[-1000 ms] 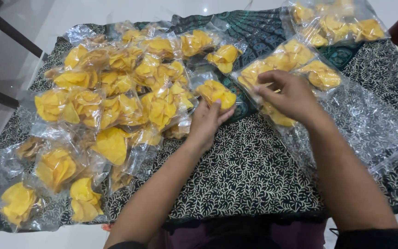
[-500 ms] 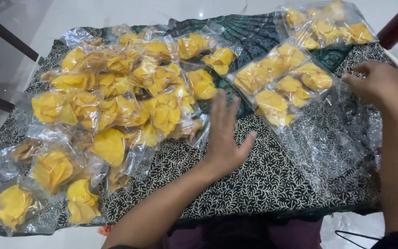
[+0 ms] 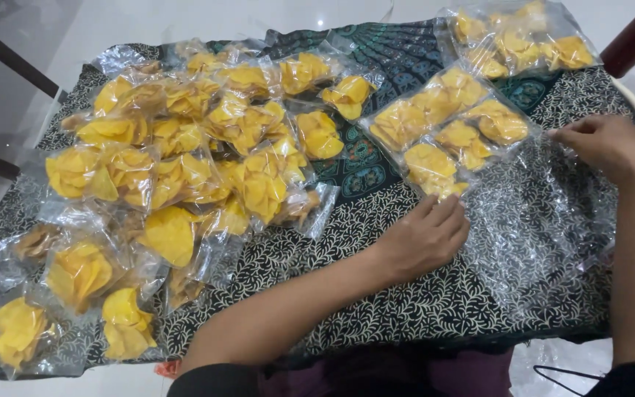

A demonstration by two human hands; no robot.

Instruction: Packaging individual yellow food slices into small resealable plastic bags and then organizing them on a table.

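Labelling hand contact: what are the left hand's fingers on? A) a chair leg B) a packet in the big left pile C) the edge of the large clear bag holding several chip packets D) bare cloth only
C: the left hand fingertips reach the large clear bag just below its yellow chip packets.

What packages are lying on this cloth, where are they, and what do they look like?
Heap of small packets: left half of the cloth, clear plastic, yellow chips inside.
Large clear bag: right side, flat and crinkled, five chip packets in its far end; left hand on its near edge, right hand on its right edge.
Second filled bag: far right corner, clear, yellow chip packets inside.
No labels visible.
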